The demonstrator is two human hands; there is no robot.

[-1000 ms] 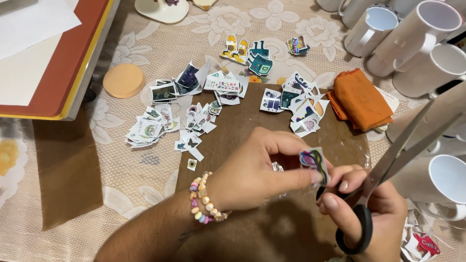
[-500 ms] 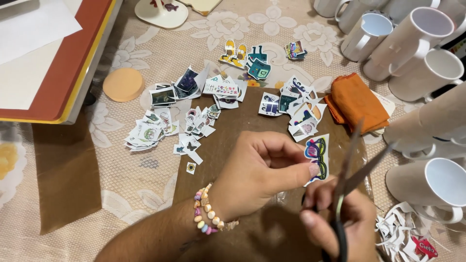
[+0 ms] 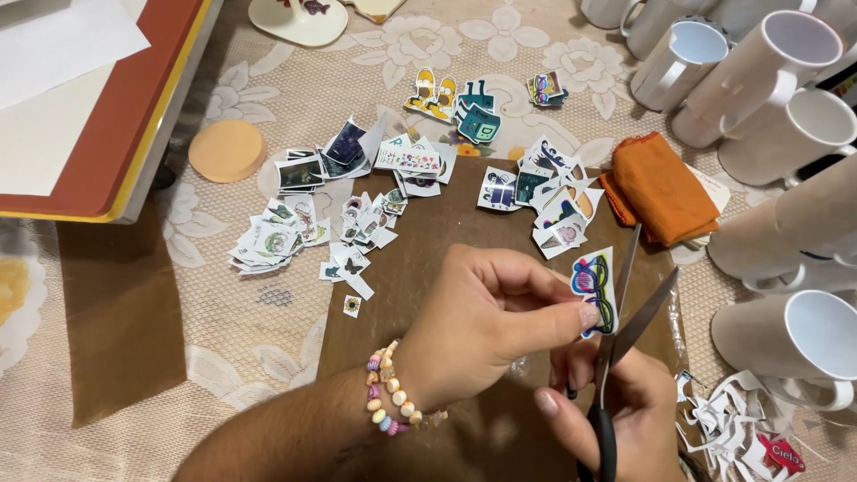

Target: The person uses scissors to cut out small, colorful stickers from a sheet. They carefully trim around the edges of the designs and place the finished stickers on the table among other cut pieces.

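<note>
My left hand (image 3: 486, 326), with a bead bracelet on the wrist, pinches a small paper sticker (image 3: 595, 287) printed with colourful glasses. My right hand (image 3: 616, 419) grips black-handled scissors (image 3: 625, 330); the blades are parted and sit against the sticker's right edge. Both hands hover over a brown sheet (image 3: 420, 286) on the lace tablecloth. Several cut-out stickers (image 3: 357, 214) lie in small piles just beyond my hands.
White mugs (image 3: 786, 134) crowd the right side. A folded orange cloth (image 3: 665, 187) lies next to them. Paper offcuts (image 3: 736, 428) sit at lower right. A round orange sponge (image 3: 227, 150) and a red-edged board with white paper (image 3: 89, 116) are at left.
The scissors have swung from pointing far right to nearly upright, blades now against the sticker. My left hand has turned the sticker so its printed face shows.
</note>
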